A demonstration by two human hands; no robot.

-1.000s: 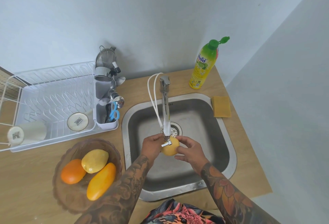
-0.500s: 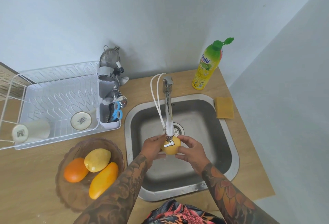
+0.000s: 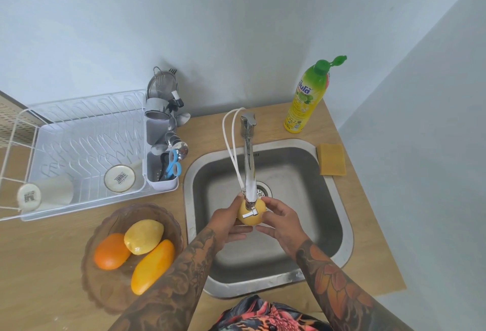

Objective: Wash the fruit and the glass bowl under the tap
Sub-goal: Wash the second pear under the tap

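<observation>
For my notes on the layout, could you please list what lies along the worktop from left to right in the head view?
Dish rack → cutlery holder → sink → yellow sponge.

- The left hand (image 3: 228,223) comes in from the bottom left. Its fingers curl around the left side of a yellow fruit (image 3: 252,215).
- The right hand (image 3: 281,221) comes in from the bottom right. Its fingers and thumb curl around the right side of the same fruit.
- Both forearms are bare, and the two hands face each other.
</observation>
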